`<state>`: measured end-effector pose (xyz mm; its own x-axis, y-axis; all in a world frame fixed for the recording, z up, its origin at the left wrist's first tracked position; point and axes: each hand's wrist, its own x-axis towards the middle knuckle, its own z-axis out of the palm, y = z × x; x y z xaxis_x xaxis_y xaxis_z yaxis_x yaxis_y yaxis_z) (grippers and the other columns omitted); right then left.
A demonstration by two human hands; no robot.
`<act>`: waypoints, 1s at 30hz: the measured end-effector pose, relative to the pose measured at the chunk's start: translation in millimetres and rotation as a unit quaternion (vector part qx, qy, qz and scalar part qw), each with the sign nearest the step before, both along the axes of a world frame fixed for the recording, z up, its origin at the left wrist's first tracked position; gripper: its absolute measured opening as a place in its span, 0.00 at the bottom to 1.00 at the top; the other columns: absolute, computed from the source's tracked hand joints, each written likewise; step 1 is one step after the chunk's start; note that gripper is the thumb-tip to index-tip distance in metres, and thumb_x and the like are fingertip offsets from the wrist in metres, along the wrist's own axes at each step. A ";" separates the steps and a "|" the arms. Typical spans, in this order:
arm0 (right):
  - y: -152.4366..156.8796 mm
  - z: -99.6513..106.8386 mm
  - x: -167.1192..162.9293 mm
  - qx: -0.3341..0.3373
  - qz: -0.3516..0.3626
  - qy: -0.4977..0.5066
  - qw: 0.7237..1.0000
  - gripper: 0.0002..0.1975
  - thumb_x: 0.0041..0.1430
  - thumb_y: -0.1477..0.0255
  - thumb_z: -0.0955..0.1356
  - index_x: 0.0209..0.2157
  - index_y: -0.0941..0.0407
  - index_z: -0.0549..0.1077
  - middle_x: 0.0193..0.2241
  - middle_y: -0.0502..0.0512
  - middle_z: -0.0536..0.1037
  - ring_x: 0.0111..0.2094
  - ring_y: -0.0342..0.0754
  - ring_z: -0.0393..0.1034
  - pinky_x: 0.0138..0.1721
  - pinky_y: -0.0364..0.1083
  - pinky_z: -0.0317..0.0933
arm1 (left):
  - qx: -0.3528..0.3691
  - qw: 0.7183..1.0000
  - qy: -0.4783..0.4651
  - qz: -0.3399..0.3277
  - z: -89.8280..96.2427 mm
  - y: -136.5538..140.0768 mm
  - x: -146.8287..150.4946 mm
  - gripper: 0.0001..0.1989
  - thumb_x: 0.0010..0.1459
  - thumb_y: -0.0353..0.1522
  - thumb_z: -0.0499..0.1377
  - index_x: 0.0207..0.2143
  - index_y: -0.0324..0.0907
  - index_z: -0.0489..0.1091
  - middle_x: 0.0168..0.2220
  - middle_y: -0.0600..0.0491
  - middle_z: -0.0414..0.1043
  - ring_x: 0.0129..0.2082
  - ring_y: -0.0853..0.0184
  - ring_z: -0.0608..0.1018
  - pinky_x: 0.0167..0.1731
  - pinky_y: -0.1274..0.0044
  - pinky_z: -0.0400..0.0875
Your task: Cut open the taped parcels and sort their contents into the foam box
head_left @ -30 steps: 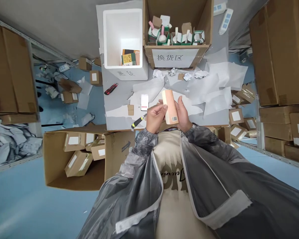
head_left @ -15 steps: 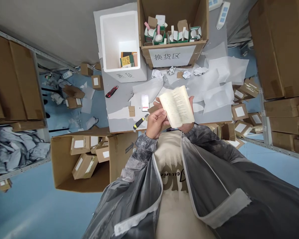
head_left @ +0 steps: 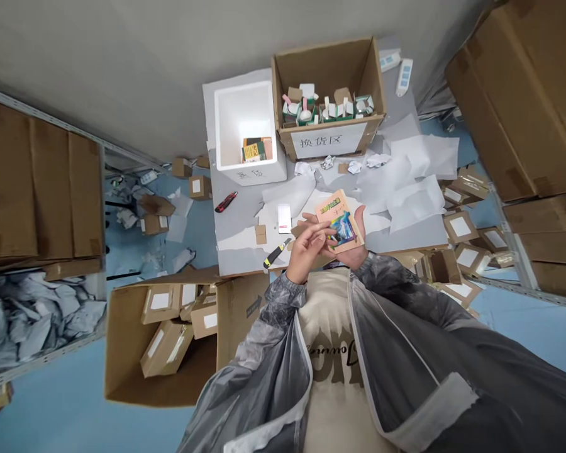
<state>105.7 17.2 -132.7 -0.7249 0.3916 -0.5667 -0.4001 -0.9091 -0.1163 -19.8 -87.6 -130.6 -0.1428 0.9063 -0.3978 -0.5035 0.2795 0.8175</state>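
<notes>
While the book is held cover up over the near edge of the table, its top leans toward eleven o'clock. The right hand cradles it from beneath, thumb along the right edge. The left hand lays its fingers over the cover's lower-left part; whether they pinch the book, I cannot tell.

Taking the book as the clock's centre, a yellow-and-black knife lies at eight o'clock and a phone at nine, both near. Farther out, a red-and-black knife sits just past nine. White sheets spread between two and three, and crumpled paper lies at twelve. Beyond, a white foam box containing books stands between ten and eleven, touching or nearly touching a labelled carton of small boxes at twelve. Farthest, power strips lie near one.
</notes>
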 end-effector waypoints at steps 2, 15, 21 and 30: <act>2.6 -10.0 -4.1 -0.007 -0.008 -0.028 1.000 0.42 0.74 0.30 0.65 0.65 0.50 0.81 0.59 0.69 0.90 0.68 0.73 0.85 0.60 0.75 0.87 | -0.001 1.000 0.021 -0.022 -5.0 -5.9 -9.6 0.35 0.72 0.58 0.76 0.65 0.41 0.85 0.62 0.37 0.90 0.54 0.52 0.92 0.41 0.70 0.94; 167.6 63.1 -136.0 0.271 -0.057 -0.044 0.960 0.47 0.79 0.34 0.61 0.76 0.58 0.74 0.59 0.72 0.88 0.75 0.74 0.76 0.74 0.84 0.71 | -0.078 0.997 0.010 -0.003 -29.8 -74.6 -56.0 0.37 0.64 0.62 0.79 0.57 0.41 0.88 0.54 0.39 0.90 0.48 0.57 0.89 0.40 0.70 0.91; 208.0 18.6 -252.3 0.354 0.066 -0.204 0.910 0.46 0.79 0.33 0.63 0.77 0.54 0.73 0.61 0.67 0.88 0.72 0.67 0.78 0.79 0.82 0.62 | -0.112 0.994 0.012 -0.006 -50.4 -100.0 -72.7 0.38 0.57 0.62 0.81 0.54 0.41 0.87 0.51 0.40 0.90 0.46 0.55 0.89 0.37 0.70 0.89; 33.6 -81.3 -93.8 0.428 0.137 -0.460 0.766 0.10 0.74 0.62 0.71 0.42 0.50 0.86 0.58 0.63 0.93 0.63 0.62 0.82 0.75 0.63 0.71 | -0.197 0.979 0.047 0.014 -100.7 -141.8 -101.7 0.31 0.65 0.57 0.77 0.52 0.40 0.83 0.48 0.41 0.87 0.42 0.60 0.86 0.34 0.74 0.82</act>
<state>12.0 50.8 -214.0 -0.2939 0.8100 -0.5074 0.4009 -0.3775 -0.8348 -121.5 -229.5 -231.3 -0.2177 0.6799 -0.7002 -0.4439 0.5700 0.6914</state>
